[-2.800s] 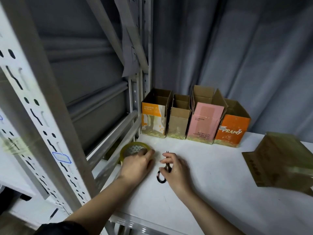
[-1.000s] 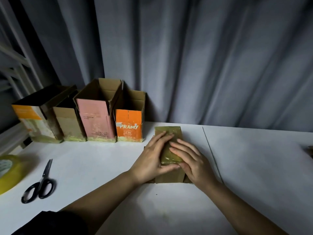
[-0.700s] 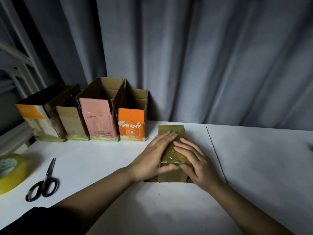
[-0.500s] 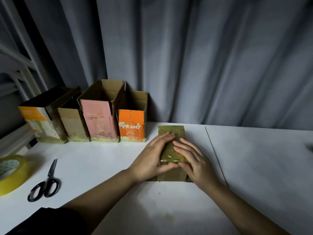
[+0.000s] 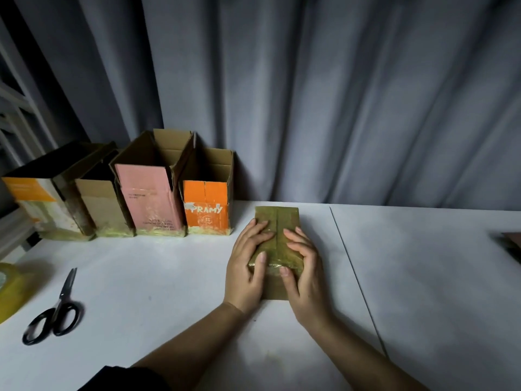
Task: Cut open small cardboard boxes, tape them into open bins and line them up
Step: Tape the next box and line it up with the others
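Both hands hold a taped brown box (image 5: 277, 238) lying flat on the white table (image 5: 423, 277), left hand (image 5: 248, 263) and right hand (image 5: 306, 266) gripping its sides. Four open bins (image 5: 152, 193) line the back edge; scissors (image 5: 55, 311) and a tape roll (image 5: 11, 289) lie near the left edge.

A makeshift storeroom or packing corner, it seems: a plain white worktop (image 5: 423, 277) set against a grey curtain (image 5: 338, 94), bare metal shelving (image 5: 14, 108) at the left, and scissors (image 5: 53, 311) and packing tape (image 5: 11, 289) lying by.
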